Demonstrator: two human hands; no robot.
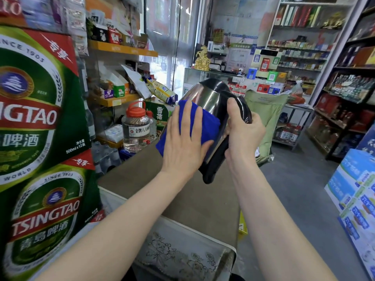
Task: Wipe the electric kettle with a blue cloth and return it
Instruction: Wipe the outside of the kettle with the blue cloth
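A steel electric kettle (209, 96) with a black handle and black base is held tilted in the air above a brown counter. My right hand (243, 128) grips its black handle, fingers curled round it. A blue cloth (205, 122) lies against the kettle's side. My left hand (184, 138) presses flat on the cloth with straight, spread fingers. Much of the kettle's left side is hidden behind the cloth and my left hand.
The brown counter (182, 189) runs below the kettle, with a patterned mat (178, 254) at its near end. A clear jar with a red lid (137, 128) stands at the counter's far left. Green beer cartons (38, 118) are stacked on the left; shelves line the right.
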